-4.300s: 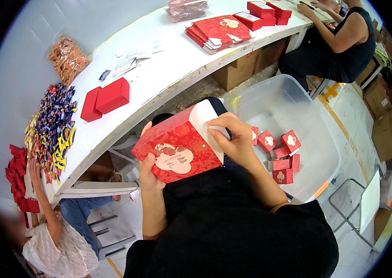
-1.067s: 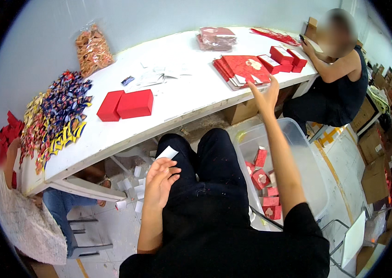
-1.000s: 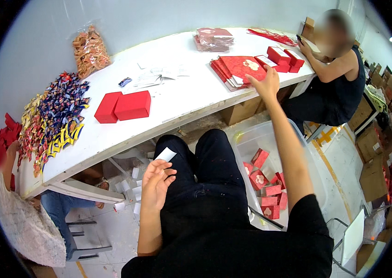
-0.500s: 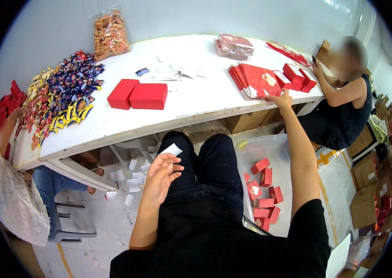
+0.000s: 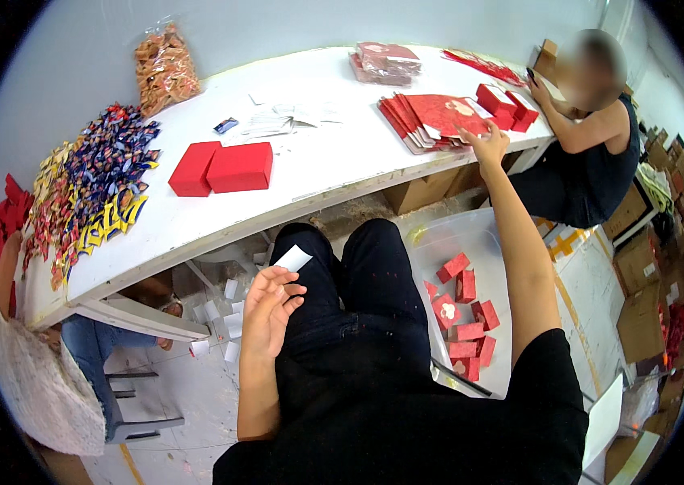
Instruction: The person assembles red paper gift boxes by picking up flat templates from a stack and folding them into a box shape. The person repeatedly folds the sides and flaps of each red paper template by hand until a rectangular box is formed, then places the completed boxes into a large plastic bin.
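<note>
My left hand [image 5: 271,314] is raised over my lap. A small white paper slip [image 5: 292,259] sticks out between its thumb and fingers. My right hand [image 5: 487,149] reaches to the table's near edge at the right. Its fingers are at the near right corner of a red flat carton [image 5: 437,111] with a pale flower print. This carton tops a fanned stack of similar red flat cartons [image 5: 403,123]; its far side overlaps the spot beside two small red boxes [image 5: 523,111]. The underside of my right-hand grip is hidden.
Two red boxes [image 5: 240,166], white slips [image 5: 281,120] and a heap of wrapped sweets [image 5: 103,166] lie on the table [image 5: 172,242]. A clear bin [image 5: 427,230] beside my right leg holds several small red boxes. People sit at both ends.
The top red carton has slid right with my right hand, covering a small red box beside the stack. My left hand still holds the slip. The whole view has shifted slightly.
</note>
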Tool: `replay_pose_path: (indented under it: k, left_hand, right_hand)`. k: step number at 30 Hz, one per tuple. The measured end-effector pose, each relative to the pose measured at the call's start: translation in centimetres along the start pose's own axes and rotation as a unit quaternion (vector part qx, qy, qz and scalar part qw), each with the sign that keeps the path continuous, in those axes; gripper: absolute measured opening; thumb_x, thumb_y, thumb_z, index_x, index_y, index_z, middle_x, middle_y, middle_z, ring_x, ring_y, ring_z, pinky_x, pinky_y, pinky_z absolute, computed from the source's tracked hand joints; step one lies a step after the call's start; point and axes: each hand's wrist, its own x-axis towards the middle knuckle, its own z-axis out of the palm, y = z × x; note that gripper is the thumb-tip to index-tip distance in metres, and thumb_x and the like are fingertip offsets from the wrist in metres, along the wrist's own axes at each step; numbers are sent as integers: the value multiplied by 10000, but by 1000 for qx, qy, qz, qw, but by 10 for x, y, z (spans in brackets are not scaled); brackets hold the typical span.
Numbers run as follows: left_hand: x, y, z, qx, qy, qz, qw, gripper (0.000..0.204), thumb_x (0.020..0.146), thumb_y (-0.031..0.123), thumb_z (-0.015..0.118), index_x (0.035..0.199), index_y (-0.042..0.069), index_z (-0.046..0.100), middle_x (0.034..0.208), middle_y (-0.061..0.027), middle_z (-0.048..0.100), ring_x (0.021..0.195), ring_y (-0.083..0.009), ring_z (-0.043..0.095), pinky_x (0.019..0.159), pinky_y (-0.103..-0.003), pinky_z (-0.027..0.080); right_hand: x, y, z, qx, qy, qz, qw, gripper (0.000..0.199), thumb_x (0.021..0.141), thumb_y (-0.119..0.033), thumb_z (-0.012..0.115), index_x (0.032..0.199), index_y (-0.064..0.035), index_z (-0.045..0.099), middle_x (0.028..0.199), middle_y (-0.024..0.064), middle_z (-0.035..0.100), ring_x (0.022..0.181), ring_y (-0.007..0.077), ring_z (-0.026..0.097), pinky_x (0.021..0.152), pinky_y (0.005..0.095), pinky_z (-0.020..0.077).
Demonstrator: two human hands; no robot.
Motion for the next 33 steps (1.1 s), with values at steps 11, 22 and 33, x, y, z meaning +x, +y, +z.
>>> replay_pose_path:
  k: [11,22,33]
  left_hand:
    - [60,-10,82,163,-98,58,980,632,842,149,567,1357,-5,234,1375,-158,307,1192,-234,414,984,-342,344]
    - [48,-10,77,285,6,195,938,986,662,172,759,1363,-19,93,1258,-165,369,1162,-234,409,967,-331,355]
    - [32,-8,82,157,-40,114,980,519,857,32,510,1315,-18,271,1222,-114,468,1105,-144,466,960,-292,352]
  right_hand:
    - [-212,-75,-69,217,191,-210,934,692,564,-128,816,1176,-25,511,1174,130,322,1109,251,360,840,300,401]
    - [-305,-97,-82,369,20,-390,843,795,698,-530,632,1260,-26,381,928,182,533,974,358,499,835,479,388]
    - [-284,-108,-116,273,-89,-326,901,568,665,140,585,1187,31,388,983,175,527,874,254,521,801,358,405]
